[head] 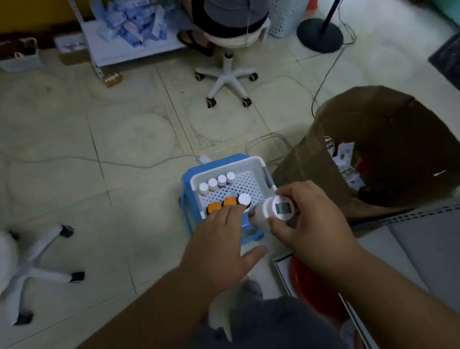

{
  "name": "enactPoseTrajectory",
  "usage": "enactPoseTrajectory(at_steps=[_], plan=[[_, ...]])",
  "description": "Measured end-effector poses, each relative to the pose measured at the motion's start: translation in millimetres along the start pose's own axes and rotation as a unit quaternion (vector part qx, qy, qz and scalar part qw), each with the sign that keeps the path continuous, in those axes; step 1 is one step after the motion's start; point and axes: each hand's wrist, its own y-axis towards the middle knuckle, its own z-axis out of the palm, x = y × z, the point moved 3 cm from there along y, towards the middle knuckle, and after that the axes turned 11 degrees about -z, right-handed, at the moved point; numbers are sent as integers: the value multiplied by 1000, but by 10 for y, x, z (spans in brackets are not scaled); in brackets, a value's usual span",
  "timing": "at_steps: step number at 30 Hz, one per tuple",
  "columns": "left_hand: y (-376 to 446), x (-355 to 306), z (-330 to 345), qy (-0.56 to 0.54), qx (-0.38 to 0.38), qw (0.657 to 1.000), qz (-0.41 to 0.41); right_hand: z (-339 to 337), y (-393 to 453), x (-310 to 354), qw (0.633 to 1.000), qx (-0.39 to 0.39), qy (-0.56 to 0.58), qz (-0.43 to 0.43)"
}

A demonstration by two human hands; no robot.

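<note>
White basket holding four small white-capped bottles, two orange-capped bottles, one larger white-capped bottle, our right hand gripping a white bottle, long axis tilted, cap toward us, our left hand released, fingers straight at the basket's near edge

The left forearm and the right forearm, both bare, were extended forward from the lower edge and angled in toward each other. The left hand was held palm down, its fingers stretched nearly straight and the thumb spread sideways toward the other hand. The right hand was held just beside it, back turned upward, its fingers and thumb curled round a white bottle, which was gripped at the capped end.
</note>
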Motion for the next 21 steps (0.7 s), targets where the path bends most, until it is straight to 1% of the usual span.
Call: enactPoseTrajectory(at_steps=[3, 6, 8, 11, 14, 17, 19, 21], plan=[[543, 175, 233, 28, 39, 999, -11, 300, 455, -494, 999, 0, -28, 27], [1007, 330, 596, 76, 51, 996, -14, 718, 862, -1065, 996, 21, -75, 34], [1241, 432, 873, 90, 68, 993, -30, 1024, 1079, -1407, 993, 51, -108, 20], [1506, 531, 1242, 101, 85, 990, -51, 1467, 1299, -1805, 984, 129, -126, 3], [1653, 593, 1483, 140, 87, 984, -61, 1842, 1434, -2071, 973, 186, -135, -14], [1694, 669, 1616, 159, 90, 981, -73, 2113, 1533, -2234, 960, 241, -143, -9], [1685, 709, 1663, 156, 87, 981, -70, 2183, 1576, -2269, 955, 259, -141, 9], [1671, 712, 1636, 140, 98, 983, -70, 2125, 1581, -2218, 958, 252, -133, 14]])
